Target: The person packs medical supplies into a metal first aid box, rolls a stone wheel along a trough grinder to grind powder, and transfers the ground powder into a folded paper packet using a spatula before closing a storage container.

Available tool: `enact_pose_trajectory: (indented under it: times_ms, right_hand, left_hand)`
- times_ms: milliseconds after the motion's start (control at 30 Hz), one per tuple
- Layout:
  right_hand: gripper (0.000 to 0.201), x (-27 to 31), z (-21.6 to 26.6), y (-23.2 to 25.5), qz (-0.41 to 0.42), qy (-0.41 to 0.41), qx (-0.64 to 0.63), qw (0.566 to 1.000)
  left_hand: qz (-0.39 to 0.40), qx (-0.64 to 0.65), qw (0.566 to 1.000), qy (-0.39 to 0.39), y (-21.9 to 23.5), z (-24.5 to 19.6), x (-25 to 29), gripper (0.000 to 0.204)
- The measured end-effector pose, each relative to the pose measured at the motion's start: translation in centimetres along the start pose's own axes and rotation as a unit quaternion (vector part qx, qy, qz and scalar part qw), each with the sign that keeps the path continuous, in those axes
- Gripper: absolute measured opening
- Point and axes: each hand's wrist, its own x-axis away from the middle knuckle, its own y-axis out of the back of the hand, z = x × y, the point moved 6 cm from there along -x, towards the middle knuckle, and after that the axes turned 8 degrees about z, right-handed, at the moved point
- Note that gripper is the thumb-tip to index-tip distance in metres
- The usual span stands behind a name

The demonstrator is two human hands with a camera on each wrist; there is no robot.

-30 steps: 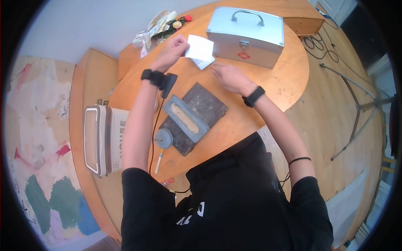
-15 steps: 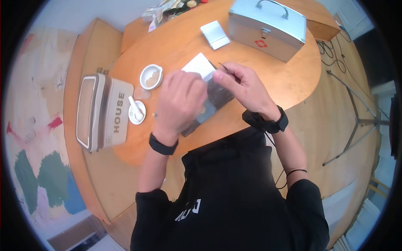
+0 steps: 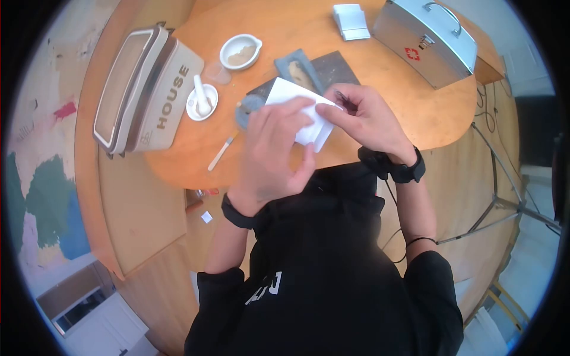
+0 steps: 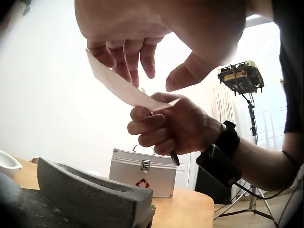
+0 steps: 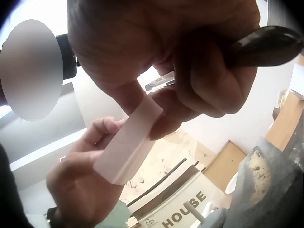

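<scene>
A folded sheet of white paper [image 3: 288,92] is held up in front of the body, over the near side of the table. My right hand [image 3: 371,121] pinches its right end between thumb and forefinger. Curled in the same palm is a slim tool with a glossy dark handle [image 5: 270,46] and a flat metal end. My left hand [image 3: 267,151] is at the paper's other side, fingers fairly straight along it and thumb spread apart near its lower corner. Behind the paper lie a grey stone trough [image 3: 288,66] with tan powder and a dark slab [image 3: 341,66].
A white paper stack [image 3: 351,24] lies beside a silver first-aid case [image 3: 404,35]. To the left are a white mortar [image 3: 236,40] with powder, a pestle [image 3: 203,98] on a dish, a brush [image 3: 219,154], a round grey stone [image 3: 244,115] and a HOUSE storage box [image 3: 172,95].
The paper has come from beside the stack at the case to close in front of the body. It has passed into the right hand's pinch. The left fingers have spread, and the head view has shifted.
</scene>
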Motion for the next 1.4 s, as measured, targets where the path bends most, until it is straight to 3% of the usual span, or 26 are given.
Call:
enact_pose_trajectory:
  times_ms: [100,300,433,600,667,733,1000,1167,1233,1300,1400]
  right_hand:
    - [0.026,0.2,1.0,-1.0,0.020,0.042,0.048,0.998]
    - [0.023,1.4,2.3,-3.2,0.089,0.079,0.098,0.988]
    - [0.023,2.6,1.6,-4.2,0.084,0.033,0.059,0.994]
    - [0.026,3.0,0.8,-5.3,0.097,0.031,0.028,0.994]
    - [0.028,3.0,1.1,-5.6,0.098,0.088,-0.015,0.991]
    - [0.027,2.5,1.8,-5.5,0.107,0.079,0.022,0.991]
    - [0.025,0.5,3.9,-5.1,0.097,0.087,0.136,0.982]
    - [0.030,-0.6,1.9,-4.5,0.078,0.072,0.147,0.983]
    - [0.031,-0.4,1.9,-4.0,0.025,0.080,0.133,0.987]
    - [0.031,-0.2,1.8,-3.8,0.021,0.073,0.134,0.988]
    - [0.026,-0.8,1.2,-3.6,0.026,0.065,0.145,0.987]
  left_hand:
    - [0.100,-0.014,0.995,0.025,0.8,0.0,0.4,0.060]
    - [0.128,-0.045,0.990,0.025,1.0,-0.8,2.4,0.076]
    - [0.133,-0.062,0.989,0.025,0.8,-1.4,4.4,0.080]
    - [0.042,-0.056,0.996,0.051,1.4,-1.3,5.7,0.078]
    - [0.030,-0.077,0.995,0.060,1.3,-0.8,6.0,0.079]
    - [0.019,-0.095,0.993,0.069,1.4,-0.3,6.0,0.080]
    - [-0.019,-0.193,0.980,-0.033,2.1,-1.4,3.0,0.063]
    - [-0.019,-0.214,0.976,-0.045,1.7,-1.2,2.6,0.058]
    - [-0.016,-0.198,0.979,-0.046,1.5,-0.9,2.4,0.057]
    - [-0.037,-0.195,0.976,-0.086,1.1,-0.9,2.4,0.057]
    - [-0.056,-0.209,0.974,-0.071,0.5,0.0,2.2,0.054]
